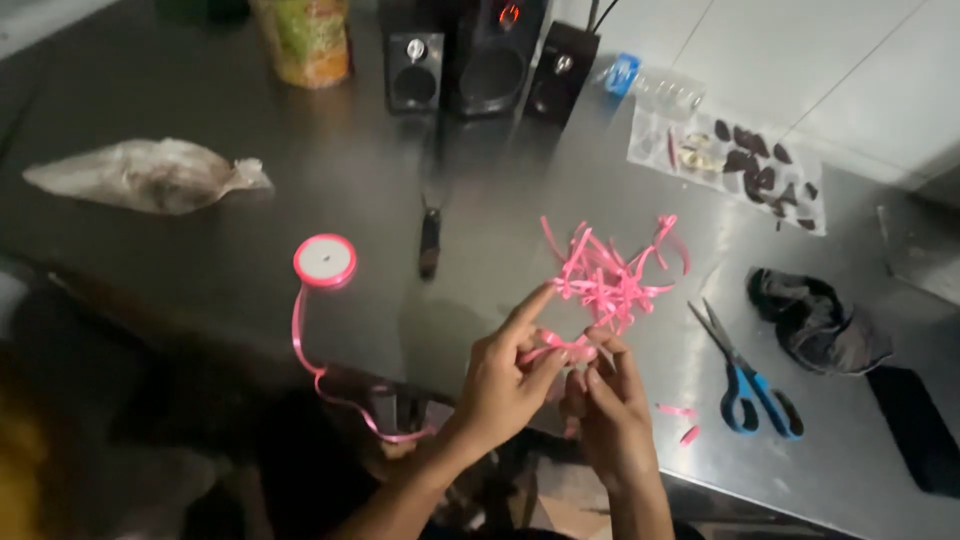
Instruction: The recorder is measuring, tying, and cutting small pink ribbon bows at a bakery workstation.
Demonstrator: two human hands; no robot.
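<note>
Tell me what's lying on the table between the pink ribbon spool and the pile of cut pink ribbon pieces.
In the head view, a small dark slim object lies between the ribbon spool and the ribbon pile.

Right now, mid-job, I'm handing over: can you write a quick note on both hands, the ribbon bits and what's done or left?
Left hand: pinching a short piece of pink ribbon, index finger raised.
Right hand: fingertips on the same piece, shaping it with the left.
Pile of cut pink ribbon strips lies on the dark metal table just beyond the hands; pink ribbon spool to the left, its tail trailing off the table edge; blue-handled scissors to the right, with two small pink offcuts beside them.
Done: many strips cut.
Left: pile looks unshaped; only this piece is in hand.
</note>
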